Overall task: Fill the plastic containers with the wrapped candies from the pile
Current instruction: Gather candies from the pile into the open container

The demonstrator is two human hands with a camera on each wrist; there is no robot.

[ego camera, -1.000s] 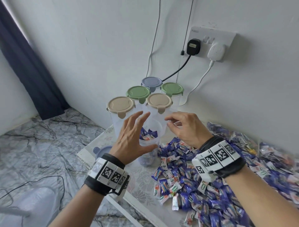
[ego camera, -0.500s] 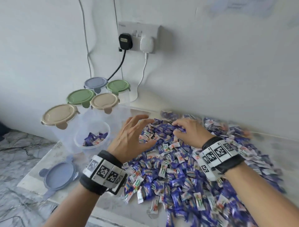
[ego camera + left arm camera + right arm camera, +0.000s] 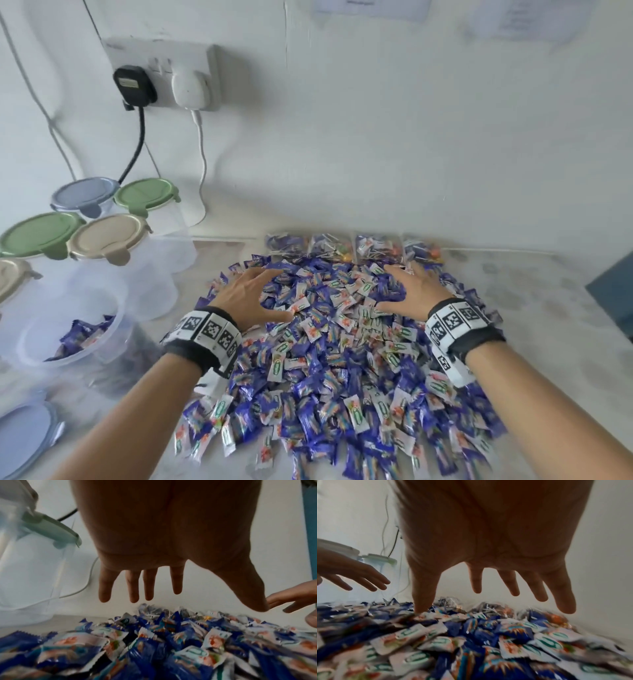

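Observation:
A wide pile of blue and white wrapped candies covers the tabletop. My left hand is spread over the pile's far left part, fingers straight, holding nothing. My right hand is spread over the far right part, its thumb tip touching the candies. At the left stands an open clear container with a few candies at its bottom. Behind it stand several lidded containers.
A loose blue-grey lid lies at the lower left. Clear bags of lollipops line the wall behind the pile. A wall socket with two plugs and hanging cables is above the containers. A dark object sits at the right edge.
Both hands left the open container and swung right over the pile, then spread apart and lowered toward the candies. The view followed to the right.

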